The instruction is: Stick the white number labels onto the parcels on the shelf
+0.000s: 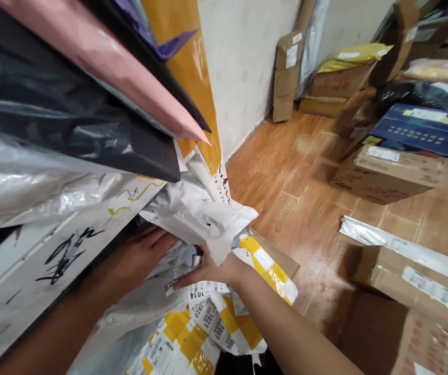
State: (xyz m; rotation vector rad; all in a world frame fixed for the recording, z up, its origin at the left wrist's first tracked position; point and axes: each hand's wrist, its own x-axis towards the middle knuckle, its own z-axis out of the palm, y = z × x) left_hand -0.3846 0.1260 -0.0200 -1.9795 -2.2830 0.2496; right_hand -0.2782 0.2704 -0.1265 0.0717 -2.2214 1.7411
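Note:
A crumpled white plastic mailer [208,213] sticks out from the shelf stack, above both hands. My left hand [153,250] reaches in beneath it with fingers stretched out against a grey plastic mailer [179,258]; its fingertips are partly covered. Just right of it, my right hand [216,268] is closed on a strip of numbered labels [210,320], which hangs below in several printed lengths. A small label sits at its thumb tip. The white mailer hides some of its fingers. Beneath the labels lies a parcel with yellow and white tape [188,338].
Black [91,114] and pink [122,62] mailers jut out at upper left, over a white box [67,255] with handwriting. Cartons stand on the wooden floor [282,166] at right, including a blue box [422,127] and a brown carton [387,174].

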